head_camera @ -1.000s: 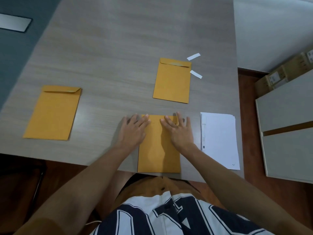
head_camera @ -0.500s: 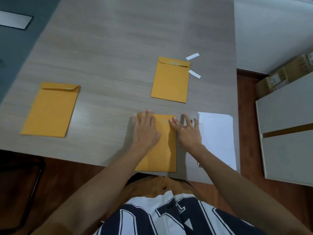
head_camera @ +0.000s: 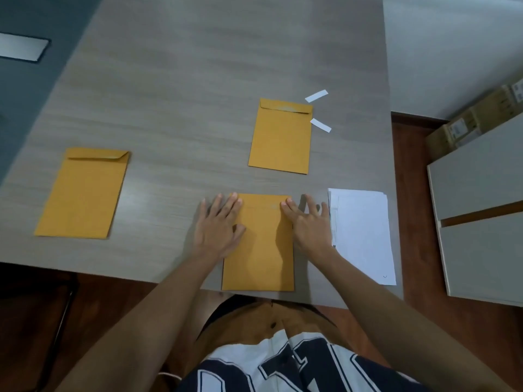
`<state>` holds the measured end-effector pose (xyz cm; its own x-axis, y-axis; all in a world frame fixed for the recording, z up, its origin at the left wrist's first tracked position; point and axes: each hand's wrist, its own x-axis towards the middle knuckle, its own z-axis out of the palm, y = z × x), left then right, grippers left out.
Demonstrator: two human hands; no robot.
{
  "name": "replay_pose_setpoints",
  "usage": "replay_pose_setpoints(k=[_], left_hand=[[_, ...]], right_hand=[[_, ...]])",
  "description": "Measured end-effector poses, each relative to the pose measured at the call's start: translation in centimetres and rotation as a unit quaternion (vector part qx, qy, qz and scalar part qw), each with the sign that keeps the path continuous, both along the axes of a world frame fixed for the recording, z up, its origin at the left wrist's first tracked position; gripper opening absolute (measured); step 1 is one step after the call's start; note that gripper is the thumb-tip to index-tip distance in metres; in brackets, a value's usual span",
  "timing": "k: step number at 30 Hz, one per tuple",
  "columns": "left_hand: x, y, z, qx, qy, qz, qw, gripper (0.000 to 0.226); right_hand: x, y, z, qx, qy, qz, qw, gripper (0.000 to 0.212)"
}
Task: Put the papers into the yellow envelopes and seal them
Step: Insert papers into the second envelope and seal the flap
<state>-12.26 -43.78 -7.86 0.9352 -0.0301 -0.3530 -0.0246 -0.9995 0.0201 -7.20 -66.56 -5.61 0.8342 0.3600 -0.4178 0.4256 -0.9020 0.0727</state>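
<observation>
1. Risk, seal: both hands bear on the outer ends of the flap of the near envelope (head_camera: 259,250). The middle of the flap has no pressure on it and may lift or pucker if it is not rubbed down.
2. Risk, slip: the lower end of the near envelope reaches the front edge of the worktop (head_camera: 198,80). A push toward the body could slide it off.
3. Risk, stray contact: the right hand's outer fingers lie off the near envelope, toward the paper stack (head_camera: 365,236) just to its right. A sideways sweep could skew those sheets.
4. Grip: the left hand (head_camera: 219,230) lies flat across the near envelope's upper left edge and grasps nothing. The right hand (head_camera: 307,224) is likewise released, with its forefinger on the upper right corner.
5. Condition: the near envelope is yellow-brown, flat and uncreased, flap folded down. Adhesion cannot be judged.
6. Others: a second envelope (head_camera: 280,140) lies beyond the near envelope with its flap down. Two white strips (head_camera: 316,96) lie at its upper right. A third envelope (head_camera: 82,193) lies well to the left of the near envelope.
</observation>
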Motion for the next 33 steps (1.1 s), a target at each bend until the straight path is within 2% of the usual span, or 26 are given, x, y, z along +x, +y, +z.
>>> replay_pose_setpoints(k=[4,8,10,13,15,19,26,29,33], left_hand=[[-0.2,-0.6,-0.6,0.009,-0.012,0.001,1.0,0.067],[-0.3,-0.8,-0.5,0.004,-0.015,0.004,1.0,0.067],[-0.3,-0.9,-0.3,0.017,-0.003,0.002,1.0,0.068],[-0.4,-0.8,0.0,0.033,-0.009,-0.006,0.999,0.069],[-0.3,-0.7,0.1,0.039,-0.001,-0.011,0.999,0.068],[0.0,-0.6,0.3,0.036,0.021,-0.001,0.999,0.067],[0.4,-0.9,0.8,0.01,0.02,0.015,1.0,0.065],[0.4,-0.5,0.6,0.022,0.019,-0.003,1.0,0.063],[0.7,-0.4,1.3,-0.019,-0.006,0.002,1.0,0.057]], right_hand=[[-0.7,2.7,0.0,0.056,-0.008,-0.037,0.998,0.058],[-1.2,5.0,-0.8,0.164,0.023,0.01,0.986,0.057],[-1.2,5.2,-1.2,0.152,0.053,0.051,0.986,0.056],[-0.8,3.8,-1.5,0.14,0.042,0.07,0.987,0.057],[-0.7,2.5,-1.3,0.133,0.033,0.057,0.989,0.06],[-1.0,0.2,-1.4,0.126,0.027,0.011,0.992,0.08],[-1.3,-0.2,-0.8,0.103,0.016,-0.009,0.994,0.084],[-1.5,-0.5,-0.8,0.086,0.01,-0.006,0.996,0.081],[-1.2,-0.7,-0.7,0.097,0.009,-0.014,0.995,0.056]])
